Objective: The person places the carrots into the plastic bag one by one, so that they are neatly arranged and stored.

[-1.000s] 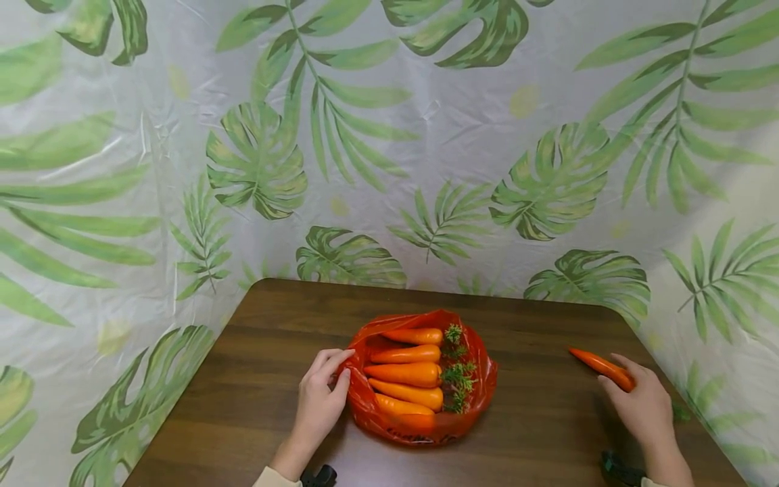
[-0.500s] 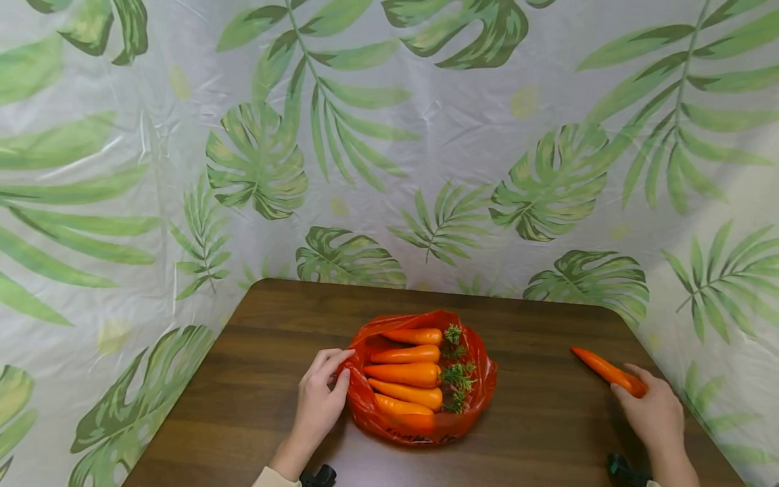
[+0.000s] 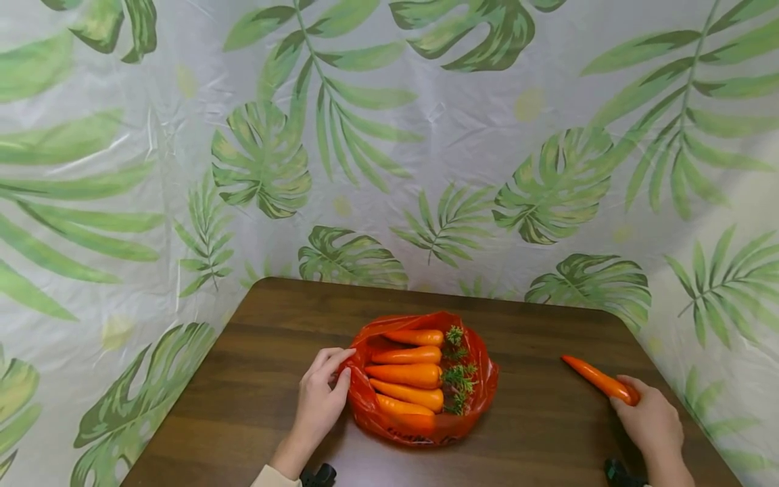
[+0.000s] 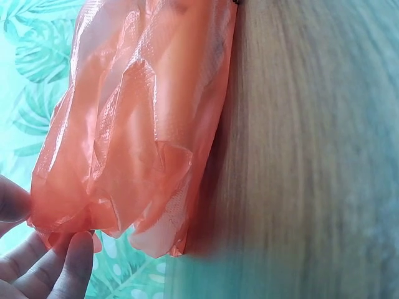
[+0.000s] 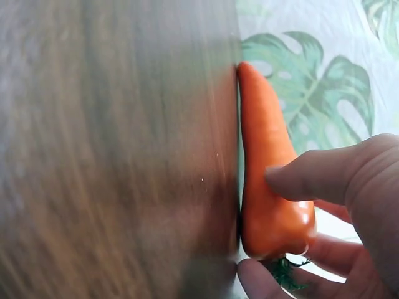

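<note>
A red plastic bag point(image 3: 398, 436) sits with its mouth open in the middle of the table, several orange carrots point(image 3: 404, 374) with green tops lying side by side in it. My left hand point(image 3: 322, 392) pinches the bag's left rim between thumb and fingers; the left wrist view shows the fingertips point(image 4: 78, 252) at the crumpled film point(image 4: 124, 180). Off to the right, my right hand point(image 3: 651, 416) holds a single carrot point(image 3: 599, 379) by its thick end, tip pointing away to the left. In the right wrist view the thumb lies across that carrot point(image 5: 265, 137), which appears to lie along the tabletop.
The dark wooden table point(image 3: 292, 318) has rounded far corners. Behind it hangs a pale sheet point(image 3: 450, 135) printed with green leaves. A stretch of tabletop separates the bag from the right hand.
My right hand has shifted slightly right and toward me with the carrot, then turned its tip a little left. My left hand keeps its place at the bag's rim.
</note>
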{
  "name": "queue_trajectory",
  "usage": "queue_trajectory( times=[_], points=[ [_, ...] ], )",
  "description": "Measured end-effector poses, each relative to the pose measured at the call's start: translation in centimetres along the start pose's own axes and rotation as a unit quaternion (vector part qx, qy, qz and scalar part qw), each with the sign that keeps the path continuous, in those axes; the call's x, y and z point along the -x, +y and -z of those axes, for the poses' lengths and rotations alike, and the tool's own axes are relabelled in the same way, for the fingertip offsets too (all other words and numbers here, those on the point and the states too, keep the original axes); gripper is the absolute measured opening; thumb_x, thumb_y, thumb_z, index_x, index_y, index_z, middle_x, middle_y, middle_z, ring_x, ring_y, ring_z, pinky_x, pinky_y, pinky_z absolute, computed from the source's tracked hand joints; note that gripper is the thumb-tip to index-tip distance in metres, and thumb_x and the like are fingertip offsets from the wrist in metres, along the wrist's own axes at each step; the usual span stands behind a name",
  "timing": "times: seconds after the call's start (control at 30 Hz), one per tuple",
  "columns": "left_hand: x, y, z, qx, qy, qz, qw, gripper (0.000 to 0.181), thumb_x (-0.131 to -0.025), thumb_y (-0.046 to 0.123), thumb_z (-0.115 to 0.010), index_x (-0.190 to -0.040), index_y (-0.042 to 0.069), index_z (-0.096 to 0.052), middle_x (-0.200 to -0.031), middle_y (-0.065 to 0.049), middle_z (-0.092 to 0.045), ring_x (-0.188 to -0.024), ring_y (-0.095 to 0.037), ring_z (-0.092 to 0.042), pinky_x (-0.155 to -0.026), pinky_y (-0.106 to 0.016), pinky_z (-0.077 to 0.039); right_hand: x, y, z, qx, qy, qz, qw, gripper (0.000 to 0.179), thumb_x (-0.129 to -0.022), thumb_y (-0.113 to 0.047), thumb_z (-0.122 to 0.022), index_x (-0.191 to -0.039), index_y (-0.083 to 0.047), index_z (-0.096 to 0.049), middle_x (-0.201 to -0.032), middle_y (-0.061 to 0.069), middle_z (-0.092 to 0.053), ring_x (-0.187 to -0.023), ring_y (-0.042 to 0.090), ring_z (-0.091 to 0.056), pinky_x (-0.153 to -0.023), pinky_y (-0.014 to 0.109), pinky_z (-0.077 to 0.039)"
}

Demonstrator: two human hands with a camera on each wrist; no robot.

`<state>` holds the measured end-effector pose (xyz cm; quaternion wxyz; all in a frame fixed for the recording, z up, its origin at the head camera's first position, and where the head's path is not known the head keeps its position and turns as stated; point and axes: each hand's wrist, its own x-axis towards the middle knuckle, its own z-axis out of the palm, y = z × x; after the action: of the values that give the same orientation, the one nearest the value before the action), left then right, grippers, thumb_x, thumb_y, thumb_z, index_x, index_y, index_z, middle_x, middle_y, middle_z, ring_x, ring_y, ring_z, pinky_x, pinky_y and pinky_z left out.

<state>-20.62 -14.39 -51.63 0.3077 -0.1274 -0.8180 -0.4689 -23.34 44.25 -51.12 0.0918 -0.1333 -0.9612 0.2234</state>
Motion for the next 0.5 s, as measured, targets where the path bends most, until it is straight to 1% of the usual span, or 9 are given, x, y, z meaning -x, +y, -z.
queue_trajectory(
  times=[0.03,0.07,0.13,0.17,0.27,0.37,0.5],
  points=[
    [0.0,0.1,0.0,0.0,0.001,-0.001,1.0,0.033,-0.089,0.0,-0.071,-0.12,0.013,-0.074,-0.113,0.003,-0.063,-0.098,-0.014,-0.064,-0.076,-0.029,-0.059,-0.7,1.2,-0.2,0.0,-0.029,0.002,0.9996,0.06,-0.091,-0.037,-0.07,-0.141,-0.007,-0.055,-0.128,0.037,-0.053,-0.089,0.049,-0.058,-0.055,0.046,-0.043],
    [0.0,0.1,0.0,0.002,0.002,0.0,1.0,0.034,-0.089,0.0,-0.072,-0.12,0.013,-0.074,-0.113,0.003,-0.063,-0.098,-0.013,-0.064,-0.075,-0.029,-0.059,-1.1,1.7,-0.3,0.003,-0.04,0.0,0.9992,0.063,-0.09,-0.039,-0.071,-0.142,-0.007,-0.054,-0.129,0.037,-0.052,-0.088,0.049,-0.059,-0.053,0.046,-0.043],
    [0.0,0.2,0.0,0.002,0.005,0.0,1.0,0.034,-0.088,-0.002,-0.072,-0.119,0.013,-0.075,-0.112,0.002,-0.064,-0.097,-0.012,-0.063,-0.075,-0.029,-0.059,-0.9,1.4,-0.4,0.01,-0.035,-0.001,0.9993,0.061,-0.09,-0.035,-0.072,-0.141,-0.007,-0.054,-0.128,0.037,-0.053,-0.086,0.046,-0.059,-0.052,0.044,-0.043],
    [0.0,0.2,0.0,0.003,0.005,0.0,1.0,0.034,-0.088,-0.002,-0.072,-0.119,0.013,-0.075,-0.112,0.002,-0.064,-0.097,-0.012,-0.063,-0.075,-0.029,-0.059,-0.5,0.9,-0.3,0.014,-0.029,-0.003,0.9995,0.06,-0.09,-0.032,-0.072,-0.141,-0.006,-0.054,-0.128,0.037,-0.053,-0.086,0.044,-0.06,-0.053,0.044,-0.043],
    [0.1,0.3,-0.1,0.003,0.003,0.004,1.0,0.034,-0.088,-0.001,-0.072,-0.118,0.013,-0.075,-0.112,0.003,-0.063,-0.097,-0.011,-0.063,-0.075,-0.029,-0.059,-0.5,0.7,-0.1,0.017,-0.039,0.01,0.9991,0.062,-0.088,-0.032,-0.075,-0.14,-0.005,-0.054,-0.127,0.038,-0.053,-0.086,0.044,-0.06,-0.055,0.047,-0.045],
    [0.0,0.3,-0.1,0.003,0.004,0.003,1.0,0.034,-0.088,-0.002,-0.072,-0.118,0.013,-0.075,-0.112,0.003,-0.063,-0.097,-0.011,-0.063,-0.074,-0.028,-0.059,-0.5,0.6,0.0,0.021,-0.037,0.026,0.9987,0.062,-0.087,-0.032,-0.076,-0.138,-0.004,-0.056,-0.126,0.038,-0.054,-0.087,0.045,-0.06,-0.057,0.049,-0.045],
    [0.0,0.2,-0.2,0.002,0.006,-0.002,1.0,0.034,-0.088,-0.002,-0.072,-0.119,0.012,-0.075,-0.112,0.002,-0.064,-0.096,-0.012,-0.063,-0.074,-0.028,-0.059,-0.4,0.3,0.1,0.024,-0.034,0.045,0.9981,0.061,-0.085,-0.033,-0.078,-0.135,-0.003,-0.058,-0.126,0.037,-0.055,-0.088,0.046,-0.06,-0.059,0.047,-0.044]
  ],
)
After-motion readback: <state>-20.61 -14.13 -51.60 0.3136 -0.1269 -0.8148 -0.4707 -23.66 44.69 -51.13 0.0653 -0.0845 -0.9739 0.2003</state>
